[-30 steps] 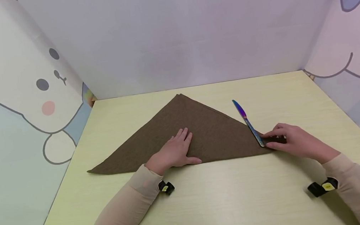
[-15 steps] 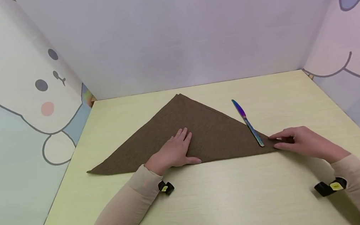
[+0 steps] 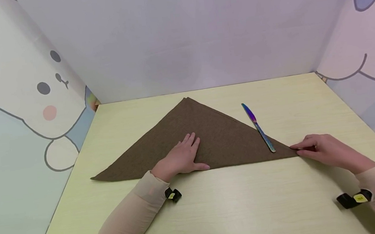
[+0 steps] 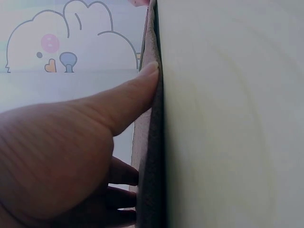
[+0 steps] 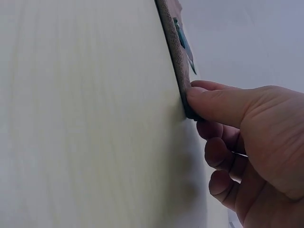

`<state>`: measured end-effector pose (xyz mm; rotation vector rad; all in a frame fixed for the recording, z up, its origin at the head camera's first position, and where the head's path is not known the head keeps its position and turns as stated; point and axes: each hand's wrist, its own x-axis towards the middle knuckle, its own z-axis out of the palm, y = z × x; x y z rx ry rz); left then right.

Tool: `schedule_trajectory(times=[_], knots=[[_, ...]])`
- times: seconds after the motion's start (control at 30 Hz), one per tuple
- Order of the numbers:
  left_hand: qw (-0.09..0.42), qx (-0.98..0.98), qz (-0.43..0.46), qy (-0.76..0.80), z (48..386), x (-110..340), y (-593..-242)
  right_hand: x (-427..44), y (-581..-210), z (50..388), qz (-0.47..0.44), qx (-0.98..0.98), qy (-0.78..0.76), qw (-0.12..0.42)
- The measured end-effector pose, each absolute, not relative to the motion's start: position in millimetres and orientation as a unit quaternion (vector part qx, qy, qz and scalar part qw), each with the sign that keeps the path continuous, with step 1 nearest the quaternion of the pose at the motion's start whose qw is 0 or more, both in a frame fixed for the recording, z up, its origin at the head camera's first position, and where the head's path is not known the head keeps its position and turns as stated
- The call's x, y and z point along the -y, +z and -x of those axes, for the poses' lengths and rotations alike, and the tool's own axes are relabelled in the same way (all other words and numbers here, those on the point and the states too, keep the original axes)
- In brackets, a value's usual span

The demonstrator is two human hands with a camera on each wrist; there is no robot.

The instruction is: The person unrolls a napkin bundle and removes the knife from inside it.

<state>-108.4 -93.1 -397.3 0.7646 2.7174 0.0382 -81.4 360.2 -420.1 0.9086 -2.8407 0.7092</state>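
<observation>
A brown cloth napkin (image 3: pixel 229 139), folded into a wide triangle, lies on the table with its point away from me. My left hand (image 3: pixel 181 158) rests flat on its middle, fingers spread and thumb along the near edge. At the right corner, my right hand (image 3: pixel 331 151) pinches the cloth tip between thumb and fingers. The right wrist view shows the thumb on this cloth corner (image 5: pixel 189 107), other fingers curled beneath. A table knife (image 3: pixel 258 127) with an iridescent blue-purple blade lies slanted. Its handle is on the cloth and its blade reaches past the slanting edge.
The pale wooden table (image 3: pixel 228 206) extends around the cloth. A plain light backdrop (image 3: pixel 197 38) stands behind its far edge, and panels with cartoon animals (image 3: pixel 26 71) flank both sides. Each wrist carries a small black camera (image 3: pixel 173 195).
My right hand has moved right, from beside the knife handle out to the cloth's right tip, and more of that corner now shows lying flat. My left hand and the knife have stayed put.
</observation>
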Motion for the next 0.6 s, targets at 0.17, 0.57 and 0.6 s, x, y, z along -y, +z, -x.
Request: schedule_trajectory(times=[0.17,0.57,0.6], knots=[[0.160,-0.950,-0.267,0.016,109,93,-398,-367,-420,77,-0.292,0.929,0.225,0.044],[0.160,-0.950,-0.268,0.018,108,94,-396,-339,-398,76,-0.257,0.937,0.224,0.070],[0.160,-0.950,-0.268,0.017,108,93,-397,-332,-396,76,-0.252,0.938,0.228,0.068]])
